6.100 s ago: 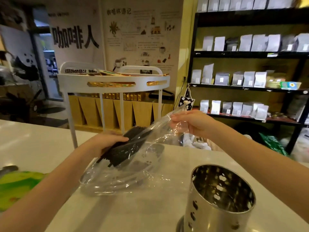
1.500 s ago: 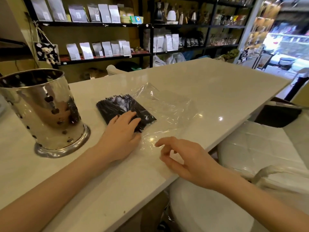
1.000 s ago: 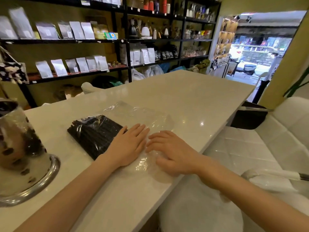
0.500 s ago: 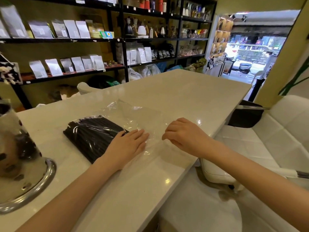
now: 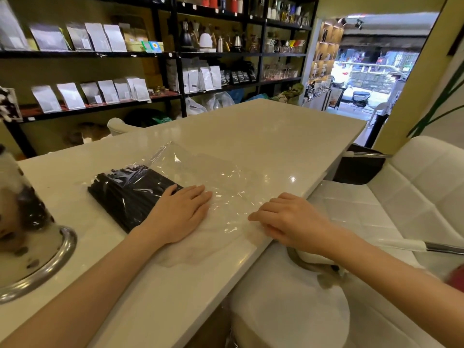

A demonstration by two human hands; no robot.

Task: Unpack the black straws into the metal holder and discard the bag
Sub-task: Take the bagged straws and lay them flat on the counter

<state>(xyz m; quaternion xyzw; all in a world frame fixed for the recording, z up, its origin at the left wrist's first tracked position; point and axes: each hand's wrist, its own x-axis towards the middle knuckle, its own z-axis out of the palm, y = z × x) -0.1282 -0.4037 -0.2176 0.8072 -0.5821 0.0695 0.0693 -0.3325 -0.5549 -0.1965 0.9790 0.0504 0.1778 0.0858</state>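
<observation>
A bundle of black straws (image 5: 128, 194) lies inside a clear plastic bag (image 5: 221, 177) flat on the white counter (image 5: 263, 131). My left hand (image 5: 180, 212) rests flat, fingers together, on the bag at the near end of the straws. My right hand (image 5: 288, 217) sits at the counter's near edge with its fingers curled on the bag's near right corner; whether it pinches the plastic is unclear. The perforated metal holder (image 5: 22, 222) stands at the far left, partly cut off by the frame.
White padded stools (image 5: 376, 209) stand right of the counter, below its edge. Black shelves (image 5: 175, 56) with pouches and kettles line the wall behind. An open doorway (image 5: 371, 71) is at the back right.
The straws have gone from held up inside the bag to lying on the counter. Over the last second my right hand lifted off the bag, then came down at its near right corner.
</observation>
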